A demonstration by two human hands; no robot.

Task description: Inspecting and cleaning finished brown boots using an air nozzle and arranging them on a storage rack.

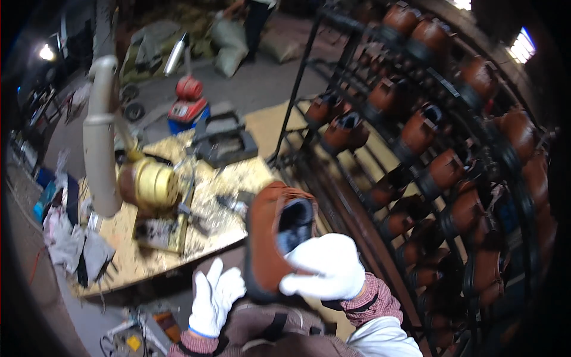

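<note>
A brown shoe is clasped by the right grip, left of which the left grip is held released.

Wooden table: yellow motor on left half, dark tray near far edge, small scraps scattered between, grey cloths at left end. Metal rack: brown shoes in tiers. Grey floor: stuffed sacks toward back.

Smooth, faintly glossy leather-look shoe, matt cloth gloves; wooden tabletop
</note>
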